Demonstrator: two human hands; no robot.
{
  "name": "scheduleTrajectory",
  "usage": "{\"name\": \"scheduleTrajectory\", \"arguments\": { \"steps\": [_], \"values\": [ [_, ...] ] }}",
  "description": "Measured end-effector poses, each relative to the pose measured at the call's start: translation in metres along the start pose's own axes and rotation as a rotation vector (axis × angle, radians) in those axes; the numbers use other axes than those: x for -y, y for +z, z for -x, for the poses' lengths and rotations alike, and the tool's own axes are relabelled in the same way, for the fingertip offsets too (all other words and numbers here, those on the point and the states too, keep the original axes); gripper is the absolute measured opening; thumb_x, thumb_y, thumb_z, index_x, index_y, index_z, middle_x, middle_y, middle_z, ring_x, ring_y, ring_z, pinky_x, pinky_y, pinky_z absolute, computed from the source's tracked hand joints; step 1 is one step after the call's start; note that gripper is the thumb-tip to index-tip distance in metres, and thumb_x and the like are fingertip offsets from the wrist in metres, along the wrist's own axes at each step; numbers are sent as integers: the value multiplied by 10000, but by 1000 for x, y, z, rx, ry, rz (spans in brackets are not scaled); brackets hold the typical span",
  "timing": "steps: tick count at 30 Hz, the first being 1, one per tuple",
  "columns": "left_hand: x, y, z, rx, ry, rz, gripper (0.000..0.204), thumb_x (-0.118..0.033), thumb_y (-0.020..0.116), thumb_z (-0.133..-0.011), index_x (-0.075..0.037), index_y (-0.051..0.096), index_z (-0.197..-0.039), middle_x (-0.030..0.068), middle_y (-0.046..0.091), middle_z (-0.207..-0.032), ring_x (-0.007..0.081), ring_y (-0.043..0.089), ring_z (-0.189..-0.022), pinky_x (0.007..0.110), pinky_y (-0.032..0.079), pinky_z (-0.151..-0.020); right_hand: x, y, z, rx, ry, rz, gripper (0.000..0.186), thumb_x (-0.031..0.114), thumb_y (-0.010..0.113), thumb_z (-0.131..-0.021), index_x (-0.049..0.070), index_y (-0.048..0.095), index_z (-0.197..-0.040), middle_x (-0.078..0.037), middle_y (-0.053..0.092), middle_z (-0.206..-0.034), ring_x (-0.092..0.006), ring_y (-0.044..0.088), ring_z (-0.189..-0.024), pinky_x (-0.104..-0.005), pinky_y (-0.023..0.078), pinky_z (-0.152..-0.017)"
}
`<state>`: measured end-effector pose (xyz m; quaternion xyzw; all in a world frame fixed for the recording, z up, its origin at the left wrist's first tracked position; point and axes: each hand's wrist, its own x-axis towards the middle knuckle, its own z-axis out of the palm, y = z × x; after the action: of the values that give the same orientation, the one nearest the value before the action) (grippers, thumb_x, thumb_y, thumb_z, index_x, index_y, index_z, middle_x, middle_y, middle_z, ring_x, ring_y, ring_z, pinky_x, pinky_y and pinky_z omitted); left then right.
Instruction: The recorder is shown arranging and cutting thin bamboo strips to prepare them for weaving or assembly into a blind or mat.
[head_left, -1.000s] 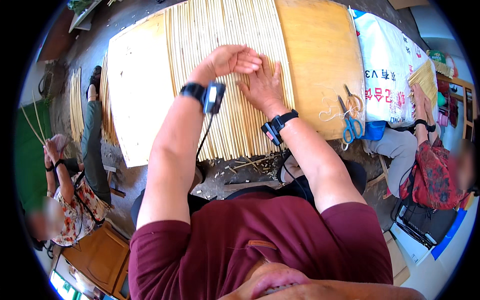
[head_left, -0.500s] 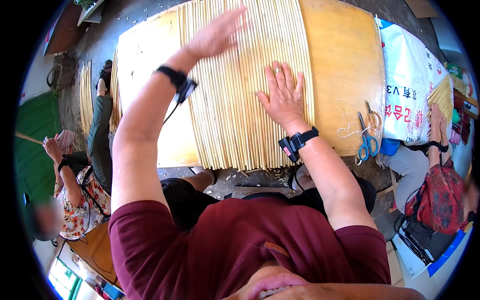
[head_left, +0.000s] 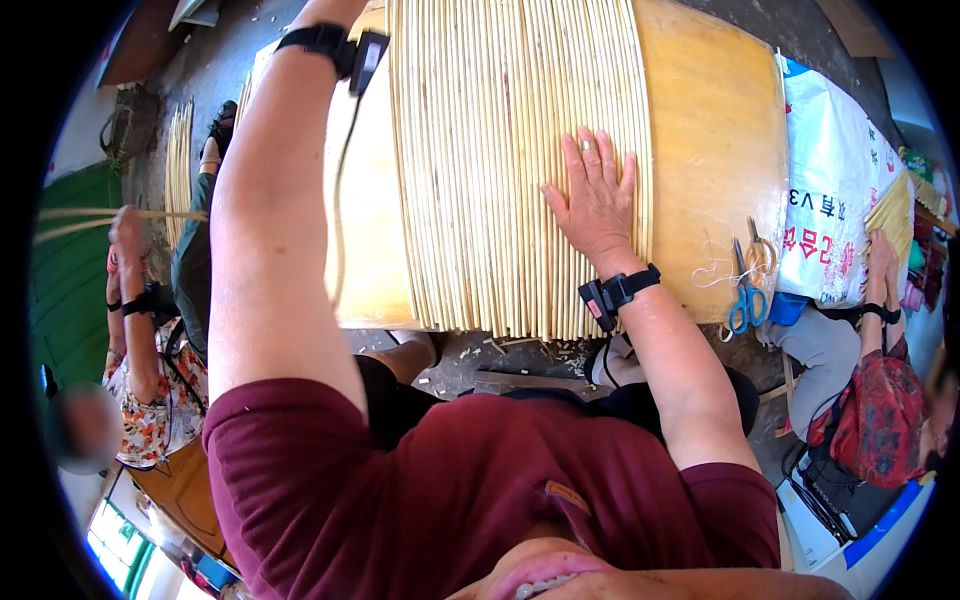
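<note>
A wide mat of straight, straw-coloured stalks [head_left: 480, 170], laid side by side, covers the middle of the wooden table [head_left: 710, 130]. My right hand [head_left: 598, 200] lies flat on the stalks near the right edge of the mat, palm down, fingers spread and thumb out. It holds nothing. Past the upper edge of the picture, my left hand is out of sight; only the forearm and the black wristband [head_left: 335, 48] show, reaching over the table's left part. Beyond the mat's right edge rest blue-handled scissors [head_left: 747, 305], a second, tan-handled pair [head_left: 762, 255] and loose white string [head_left: 718, 272].
A white printed sack [head_left: 825, 180] lies at the right, where a co-worker's hands [head_left: 880, 255] touch a fan-shaped bundle of stalks [head_left: 890, 210]. At the left, another co-worker holds long stalks [head_left: 80, 215]. More stalks [head_left: 179, 170] lie on the floor, with cut scraps below the table's near edge.
My left hand has swung forward and left, out of the picture. The right hand stays flat on the stalks. The co-worker at the left has raised the hands with stalks.
</note>
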<state>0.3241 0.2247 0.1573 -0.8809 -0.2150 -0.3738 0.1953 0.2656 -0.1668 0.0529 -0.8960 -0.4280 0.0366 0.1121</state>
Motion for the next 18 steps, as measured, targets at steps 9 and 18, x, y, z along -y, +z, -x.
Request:
{"name": "scheduleTrajectory", "arguments": {
  "steps": [9,18],
  "values": [
    [-40,-6,84,1735,-442,1537,365,-350,525,-943,-35,615,-1105,124,683,-922,193,678,-770,323,567,-702,-3,0,0,21,19,0,676,445,522,-868,98,335,-1416,-98,286,-1486,-264,171,-1407,-531,30,-1123],
    [-55,35,37,1468,-871,1696,301,-226,452,-918,22,559,-1051,184,619,-839,370,570,-875,438,470,-779,-9,2,2,38,44,27,673,461,497,-878,93,338,-1418,-104,293,-1477,-272,171,-1404,-521,34,-1124]
  ]
}}
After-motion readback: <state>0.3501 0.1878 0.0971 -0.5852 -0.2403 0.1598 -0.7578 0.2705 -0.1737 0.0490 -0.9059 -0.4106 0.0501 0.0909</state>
